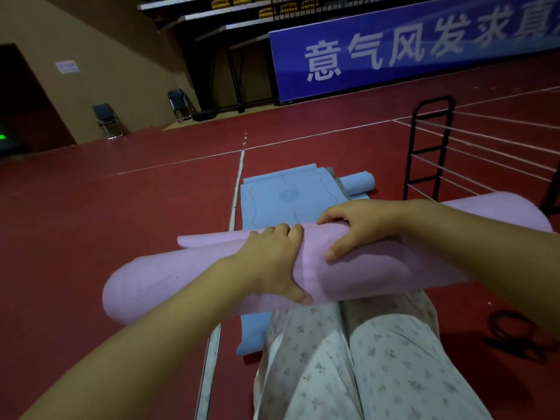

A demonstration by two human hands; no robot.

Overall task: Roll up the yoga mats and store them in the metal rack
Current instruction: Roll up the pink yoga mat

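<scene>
A rolled pink yoga mat lies across my lap, running from lower left to upper right, with its loose outer edge sticking out at the far side. My left hand grips the roll near its middle, fingers over the top and thumb underneath. Just to the right, my right hand grips the roll as well, fingers curled over its far side and thumb on the near side. A flat blue yoga mat is spread on the red floor ahead. The black metal rack with white rails stands at the right.
A partly rolled blue mat lies beyond the flat one, beside a grey layer. Two folding chairs stand by the far wall. A blue banner lines the back. A black cord lies on the floor at the right.
</scene>
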